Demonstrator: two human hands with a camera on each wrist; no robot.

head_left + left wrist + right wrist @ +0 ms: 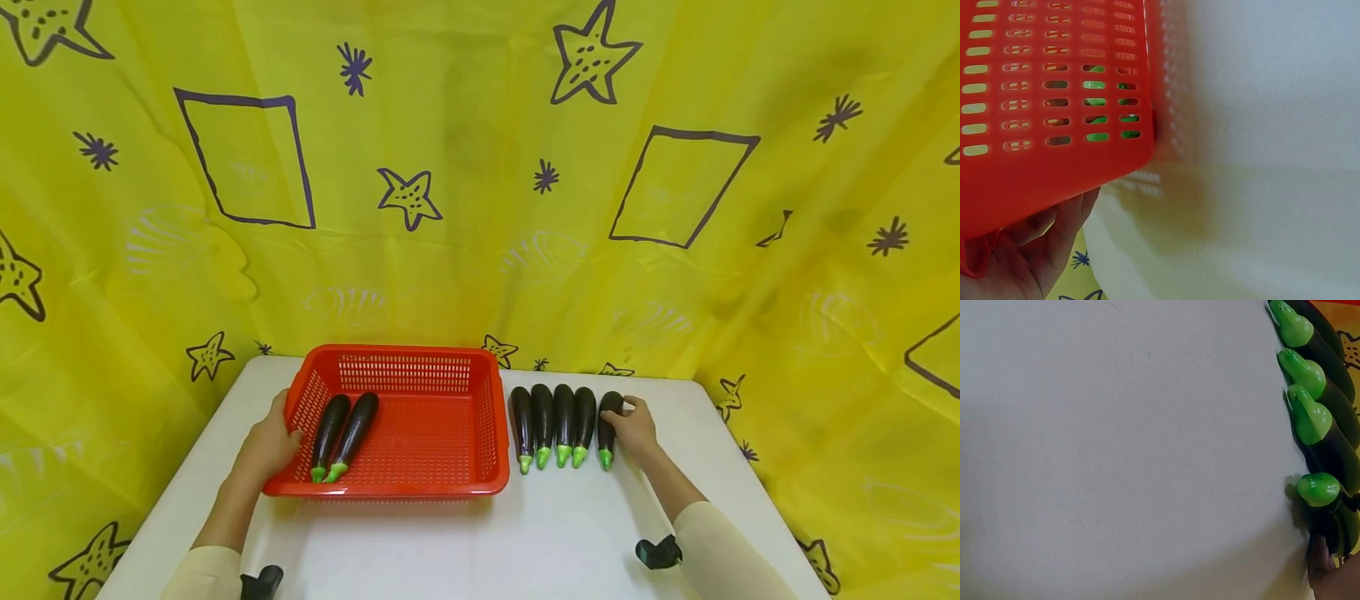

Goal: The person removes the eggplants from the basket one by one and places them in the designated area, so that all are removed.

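Note:
My left hand (268, 443) grips the left rim of a red plastic basket (420, 490), thumb over the edge and fingers against the outer wall. In the left wrist view those fingers (1063, 234) lie along the basket's underside near the rim. Two dark eggplants (358, 429) with green stems lie side by side at the basket's left end. To the right of the basket, several more eggplants (564, 421) form a row on the table. My right hand (636, 427) holds the rightmost eggplant (607, 429) between thumb and fingers, its green stem (1318, 489) pointing toward me.
A white table (465, 550) carries everything. Yellow cloth (465, 275) with dark star and square drawings hangs behind and on both sides. Dark devices (658, 552) are worn at both wrists.

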